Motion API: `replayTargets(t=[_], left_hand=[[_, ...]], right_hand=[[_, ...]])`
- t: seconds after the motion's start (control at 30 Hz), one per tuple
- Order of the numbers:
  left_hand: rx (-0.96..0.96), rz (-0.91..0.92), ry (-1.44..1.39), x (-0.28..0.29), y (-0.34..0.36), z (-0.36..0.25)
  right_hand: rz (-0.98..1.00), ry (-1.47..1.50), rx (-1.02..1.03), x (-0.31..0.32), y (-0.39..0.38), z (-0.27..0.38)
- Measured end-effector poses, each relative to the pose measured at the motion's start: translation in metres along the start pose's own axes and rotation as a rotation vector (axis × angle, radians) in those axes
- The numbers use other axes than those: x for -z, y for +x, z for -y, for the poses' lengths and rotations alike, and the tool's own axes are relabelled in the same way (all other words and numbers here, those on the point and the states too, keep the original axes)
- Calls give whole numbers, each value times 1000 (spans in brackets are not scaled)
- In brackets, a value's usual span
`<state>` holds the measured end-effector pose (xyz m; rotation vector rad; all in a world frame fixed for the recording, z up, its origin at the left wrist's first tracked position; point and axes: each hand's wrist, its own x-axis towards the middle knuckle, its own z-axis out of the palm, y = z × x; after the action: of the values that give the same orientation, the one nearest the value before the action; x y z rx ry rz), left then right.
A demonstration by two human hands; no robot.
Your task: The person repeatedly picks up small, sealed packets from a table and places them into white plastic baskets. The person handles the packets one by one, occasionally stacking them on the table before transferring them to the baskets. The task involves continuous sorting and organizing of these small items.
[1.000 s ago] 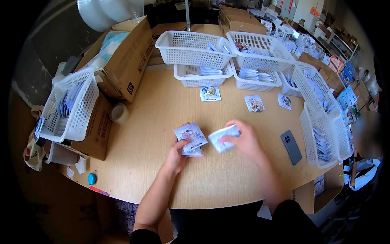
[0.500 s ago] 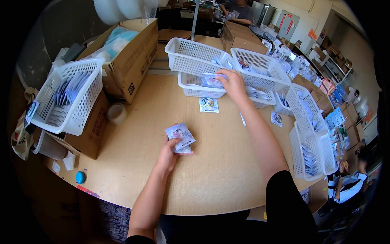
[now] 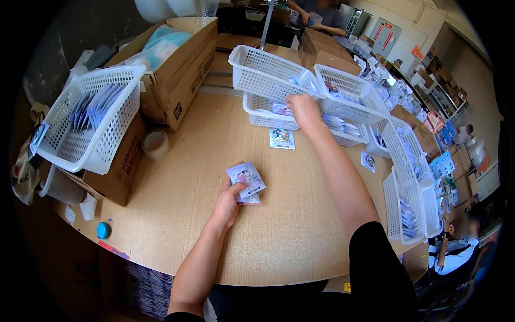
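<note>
My left hand (image 3: 228,204) is closed around a few flat, square, pale purple packets (image 3: 248,180) with a printed figure, held above the middle of the table. My right hand (image 3: 304,110) reaches to the lower white basket (image 3: 257,117) at the back. Its fingers are pinched at the right end of a similar packet (image 3: 281,109) in that basket; the fingertips are partly hidden. An upper white basket (image 3: 257,72) rests over the lower one, with packets at its right end. In front of them lies a square packet with a round picture (image 3: 281,138).
More white baskets of packets (image 3: 406,206) curve along the right side. Another basket (image 3: 91,153) sits on a carton at the left. A tape roll (image 3: 155,144), a blue cap (image 3: 103,231) and a large open carton (image 3: 185,80) are at left. People are at work beyond.
My right hand has lowered slightly toward the lower basket, and the packet by its fingers now sits deeper in it. My left hand keeps its packets. The whole view has shifted slightly.
</note>
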<state>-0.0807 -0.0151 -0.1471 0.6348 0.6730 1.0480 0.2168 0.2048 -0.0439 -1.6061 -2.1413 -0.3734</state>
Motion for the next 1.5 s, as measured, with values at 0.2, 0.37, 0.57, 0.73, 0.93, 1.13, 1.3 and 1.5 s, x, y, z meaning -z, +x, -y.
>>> replayTargets(t=[0.2,0.37,0.57,0.73,0.93,1.13,1.3,1.5], left_hand=[[3,16,-13,2,3,6],[10,-3,-29,2,-1,2],[16,30,6,-1,3,3],[-2,15,9,2,1,3],[10,22,-6,1,1,6],[16,40,5,-2,1,3],[-13,36,33,4,3,10],[-18,62,50,0,-3,3]], right_hand=[[-65,157,30,-8,-7,6],[16,31,-70,-3,-11,5],[150,-329,29,-2,-5,-26],[184,-449,143,7,4,-14],[315,-533,308,-9,6,-17],[421,-411,211,-5,9,-42],[257,-228,78,34,-35,12],[383,497,243,59,-153,126]])
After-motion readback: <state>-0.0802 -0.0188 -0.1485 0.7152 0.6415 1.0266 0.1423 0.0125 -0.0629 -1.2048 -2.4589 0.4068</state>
